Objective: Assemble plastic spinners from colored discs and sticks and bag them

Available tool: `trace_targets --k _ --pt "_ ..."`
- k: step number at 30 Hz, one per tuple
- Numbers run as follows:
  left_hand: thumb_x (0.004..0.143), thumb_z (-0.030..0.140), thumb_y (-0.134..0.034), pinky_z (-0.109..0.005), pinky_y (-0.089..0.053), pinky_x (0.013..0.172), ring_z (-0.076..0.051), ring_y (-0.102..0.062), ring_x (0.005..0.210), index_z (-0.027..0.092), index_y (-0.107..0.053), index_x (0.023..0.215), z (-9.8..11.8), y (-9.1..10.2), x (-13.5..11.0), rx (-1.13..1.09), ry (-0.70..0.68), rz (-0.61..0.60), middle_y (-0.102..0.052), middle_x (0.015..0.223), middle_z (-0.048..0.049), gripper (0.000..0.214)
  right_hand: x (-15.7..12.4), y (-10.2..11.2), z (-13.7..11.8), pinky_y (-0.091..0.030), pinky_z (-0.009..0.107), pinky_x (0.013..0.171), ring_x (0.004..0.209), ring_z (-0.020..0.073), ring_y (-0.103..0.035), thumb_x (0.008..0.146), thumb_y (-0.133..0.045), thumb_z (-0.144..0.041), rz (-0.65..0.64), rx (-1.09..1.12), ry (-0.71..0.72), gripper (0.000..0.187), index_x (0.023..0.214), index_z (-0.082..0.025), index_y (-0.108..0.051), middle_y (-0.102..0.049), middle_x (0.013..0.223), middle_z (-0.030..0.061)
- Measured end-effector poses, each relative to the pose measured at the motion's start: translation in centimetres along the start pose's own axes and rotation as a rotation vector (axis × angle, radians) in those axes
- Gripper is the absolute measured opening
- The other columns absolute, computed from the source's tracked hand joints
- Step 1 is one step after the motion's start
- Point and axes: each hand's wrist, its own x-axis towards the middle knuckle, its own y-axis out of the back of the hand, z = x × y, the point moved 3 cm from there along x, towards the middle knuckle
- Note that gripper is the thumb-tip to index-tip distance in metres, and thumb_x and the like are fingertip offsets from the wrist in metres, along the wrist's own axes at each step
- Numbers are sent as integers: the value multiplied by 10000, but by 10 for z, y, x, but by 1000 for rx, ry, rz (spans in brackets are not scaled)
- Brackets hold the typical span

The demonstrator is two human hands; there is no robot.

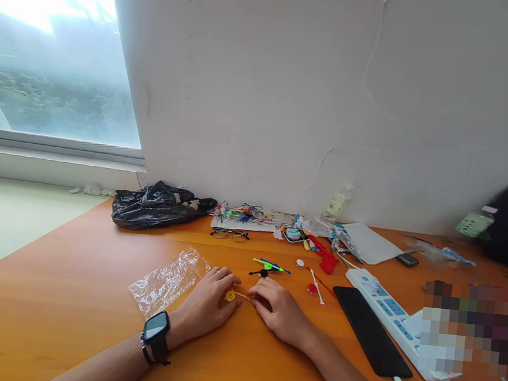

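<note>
My left hand, with a watch on its wrist, pinches a small round yellow disc between thumb and index finger. From the disc a thin yellow plastic strip runs to the fingertips of my right hand, which are closed on its far end. Whether disc and strip are joined I cannot tell. Just beyond my hands lie a green arrow, a blue arrow and a black arrow, overlapping. A white arrow and a red disc rest to the right.
A clear plastic bag lies left of my hands. Along the wall are a black bag, glasses and a bottle. On the right sit a phone and a white power strip.
</note>
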Motion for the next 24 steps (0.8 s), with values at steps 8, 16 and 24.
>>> trace_targets --k 8,16,24 --pt "913 331 -682 -321 -433 735 -218 -567 843 204 -523 807 -10 -4 -1 -31 83 34 -588 863 -42 230 0 3 2 -474 342 832 931 226 -607 994 -586 -181 10 -53 -42 132 1021 -220 -709 -677 949 55" --pt "964 366 -606 -288 -406 680 -171 -525 745 201 -568 851 -1 4 -1 -129 98 9 -606 822 -12 204 0 3 1 -478 343 857 955 226 -614 1006 -573 -180 -8 -55 -43 137 970 -223 -697 -679 971 53" --pt "838 256 -692 -249 -409 633 -142 -515 684 193 -598 827 -3 0 2 -304 114 21 -608 762 7 114 -3 3 1 -472 333 802 910 226 -589 1026 -507 -172 -18 -110 -72 124 947 -213 -594 -643 986 64"
